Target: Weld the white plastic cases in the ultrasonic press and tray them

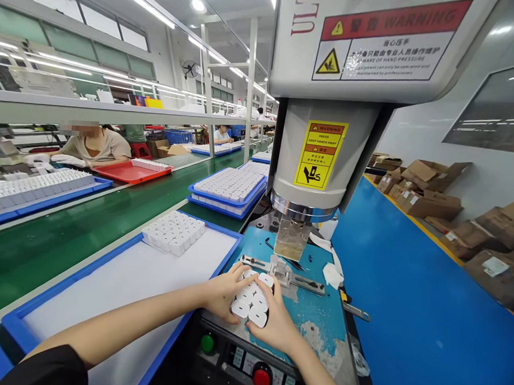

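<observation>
Between my two hands, over the front of the machine's blue bed (319,325), is a tight block of several small white plastic cases (250,298) with rounded corners and a small dark slot on top. My left hand (226,291) is curled round the block's left side. Against its right side presses my right hand (276,314), thumb and fingers bent round it. Just behind the block sits a metal fixture (281,269) on rails, under the press head (289,238). To the left, a blue-rimmed tray (120,248) bears a group of similar white cases (174,232) at its far end.
A green button (207,343) and a red button (261,376) are on the machine's front panel. An adjustable wrench (356,310) juts from the bed's right edge. Stacked trays of white cases (229,188) stand on the green conveyor (153,201). Across it sits a person (98,144).
</observation>
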